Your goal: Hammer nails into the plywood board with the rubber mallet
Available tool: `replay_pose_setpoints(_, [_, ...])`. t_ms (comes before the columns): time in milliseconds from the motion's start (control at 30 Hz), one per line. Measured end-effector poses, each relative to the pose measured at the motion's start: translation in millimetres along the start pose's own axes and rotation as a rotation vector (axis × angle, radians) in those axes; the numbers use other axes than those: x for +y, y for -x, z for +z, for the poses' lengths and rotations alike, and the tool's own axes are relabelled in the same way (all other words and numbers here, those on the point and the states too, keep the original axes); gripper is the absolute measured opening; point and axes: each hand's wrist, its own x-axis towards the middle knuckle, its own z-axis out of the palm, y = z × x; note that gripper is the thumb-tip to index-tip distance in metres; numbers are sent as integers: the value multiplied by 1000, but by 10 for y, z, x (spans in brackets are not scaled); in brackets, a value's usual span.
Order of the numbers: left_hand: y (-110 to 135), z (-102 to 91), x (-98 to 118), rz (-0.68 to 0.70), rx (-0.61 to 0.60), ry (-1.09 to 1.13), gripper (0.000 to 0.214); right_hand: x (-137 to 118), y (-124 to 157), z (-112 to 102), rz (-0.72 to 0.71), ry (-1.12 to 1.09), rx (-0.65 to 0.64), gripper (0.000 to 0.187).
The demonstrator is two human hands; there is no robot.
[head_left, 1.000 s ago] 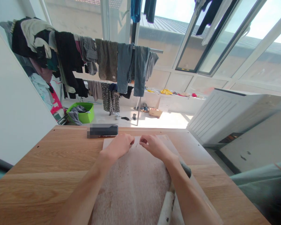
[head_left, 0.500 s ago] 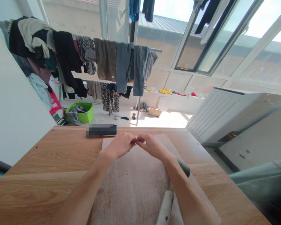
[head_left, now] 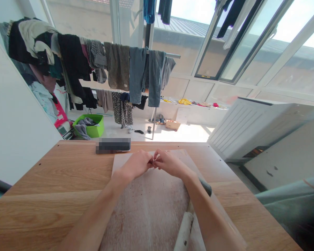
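My left hand (head_left: 139, 164) and my right hand (head_left: 170, 163) meet over the far part of a pale, worn wooden board (head_left: 149, 212). Fingertips of both are pinched together and touch, or nearly touch, each other. Whatever lies between them is too small and too covered to make out. Small dark specks dot the board below my left wrist. Beneath my right forearm lies a long tool with a whitish, chipped handle (head_left: 184, 230) and a dark grey-green far end (head_left: 205, 187); its middle is hidden by the arm.
The board rests on a wooden table (head_left: 54, 195). A dark, partly blurred phone-like object (head_left: 122, 145) lies near the table's far edge. Beyond stand a green basket (head_left: 96, 128) with clothes, a laundry-hung rack (head_left: 176, 55) and a white ribbed panel (head_left: 240, 122) at right.
Both hands have shifted very slightly lower and to the right, fingertips still together. My right index finger is a little more raised and bent. The board and tool look unmoved.
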Motion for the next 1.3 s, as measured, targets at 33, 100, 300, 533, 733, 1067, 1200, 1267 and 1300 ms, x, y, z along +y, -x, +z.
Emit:
replay_pose_setpoints(33, [-6, 18, -3, 0, -3, -12, 15, 20, 2, 9, 2, -22, -10, 8])
replay_pose_setpoints(100, [-15, 52, -14, 2, -8, -18, 16, 54, 11, 8, 9, -61, -43, 7])
replay_pose_setpoints(300, [7, 64, -34, 42, 9, -76, 18, 265, 80, -212, 77, -56, -45, 4])
replay_pose_setpoints(533, [101, -72, 119, 76, -104, -21, 13, 703, 202, -519, 240, 234, 231, 12])
replay_pose_setpoints(733, [169, -139, 273, 52, -299, 65, 12, 743, 177, -469, 222, 269, 207, 17])
replay_pose_setpoints(1067, [207, -199, 304, 14, -351, 79, 17, 211, 246, -449, 76, -137, -72, 24])
replay_pose_setpoints(1200, [232, -240, 260, -17, -315, 63, 15, 38, 268, -428, 43, -300, -208, 28])
replay_pose_setpoints(1267, [249, -271, 227, -20, -269, 42, 15, 62, 250, -422, 43, -234, -156, 29])
replay_pose_setpoints(1300, [259, -291, 212, -22, -247, 28, 16, 89, 239, -420, 44, -200, -122, 30])
